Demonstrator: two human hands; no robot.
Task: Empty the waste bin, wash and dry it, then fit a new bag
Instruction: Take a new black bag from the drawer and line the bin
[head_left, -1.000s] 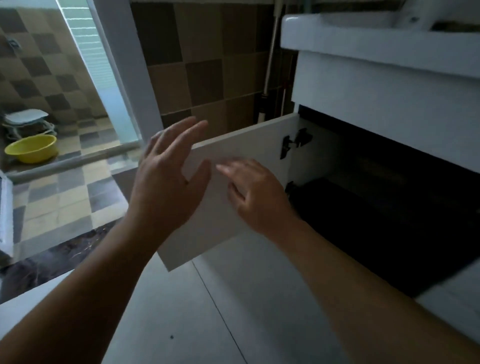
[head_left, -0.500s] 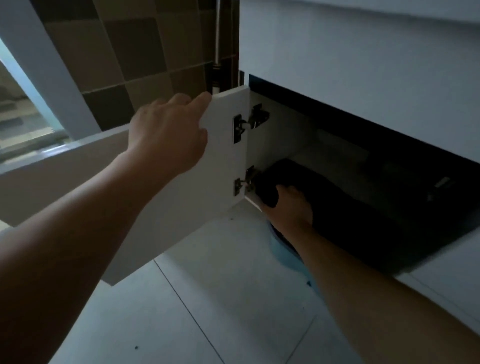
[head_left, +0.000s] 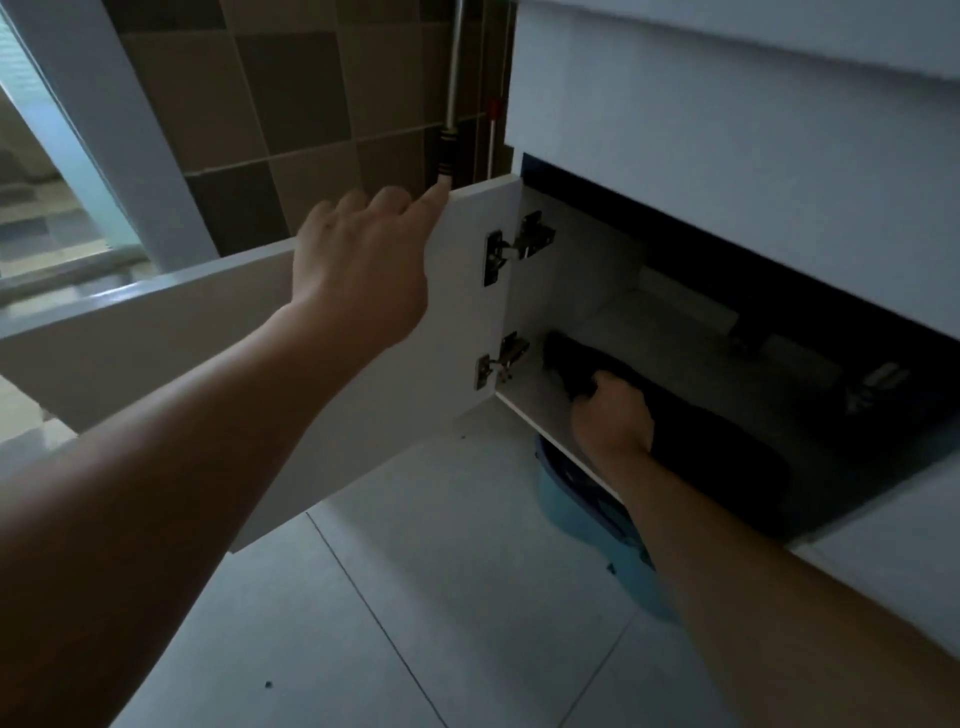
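Head view: white cabinet door (head_left: 374, 405) held open by the left hand (head_left: 358, 275), fingers hooked over its top edge. Blue waste bin (head_left: 587, 514) on the floor beneath, seemingly unbagged; right hand (head_left: 613, 421) grips dark bundle (head_left: 691, 431), possibly bags, so bag-fitting remains.

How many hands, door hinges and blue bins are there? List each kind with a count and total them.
Hands: 2, left hand on cabinet door, right hand on black bundle
Door hinges: 2, upper hinge and lower hinge
Blue bins: 1, blue bin
Total: 5
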